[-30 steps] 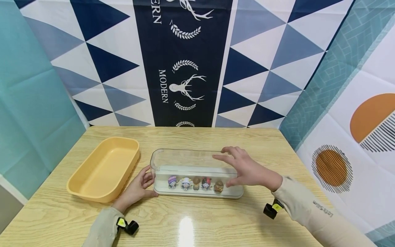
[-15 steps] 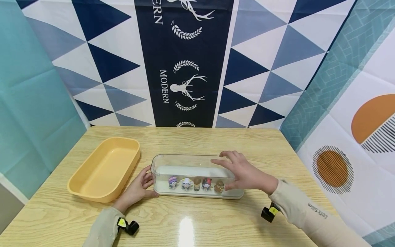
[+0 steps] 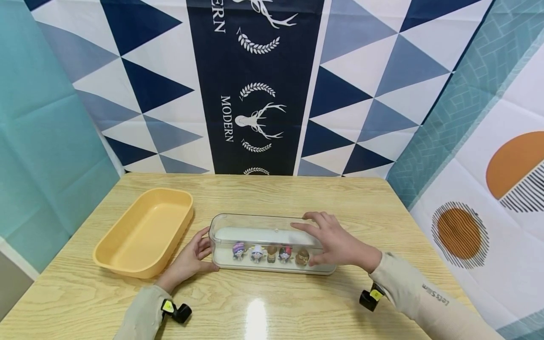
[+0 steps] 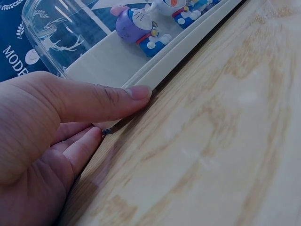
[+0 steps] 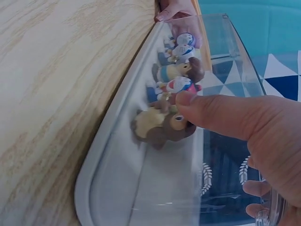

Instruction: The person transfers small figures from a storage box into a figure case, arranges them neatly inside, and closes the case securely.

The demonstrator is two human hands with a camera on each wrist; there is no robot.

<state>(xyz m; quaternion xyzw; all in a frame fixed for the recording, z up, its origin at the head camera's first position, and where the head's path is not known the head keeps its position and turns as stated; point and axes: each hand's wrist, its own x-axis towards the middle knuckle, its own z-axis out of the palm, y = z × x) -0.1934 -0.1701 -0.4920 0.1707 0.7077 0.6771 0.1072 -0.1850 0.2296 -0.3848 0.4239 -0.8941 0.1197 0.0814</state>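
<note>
A long white display-box base [image 3: 272, 269] lies on the table with a clear plastic cover [image 3: 250, 221] over it. Several small figurines [image 3: 257, 253] stand in a row along its front, a purple one [image 4: 134, 26] leftmost and a brown bear-like one [image 5: 162, 125] rightmost. My left hand [image 3: 195, 255] holds the base's left end, thumb [image 4: 110, 99] along the front corner and fingers behind. The cover's right part is in my right hand [image 3: 335, 242], thumb [image 5: 216, 110] on its front wall and fingers spread over the far side. Whether the cover is fully seated is hard to tell.
A yellow rectangular tub [image 3: 144, 233] stands on the wooden table [image 3: 280, 191], left of the box and close to my left hand. Behind the table hangs a patterned cloth [image 3: 259, 94]; more cloth borders both sides.
The clear cover has come down and slightly nearer over the figurines, my right hand moving down with it. My left hand stays at the base's left end.
</note>
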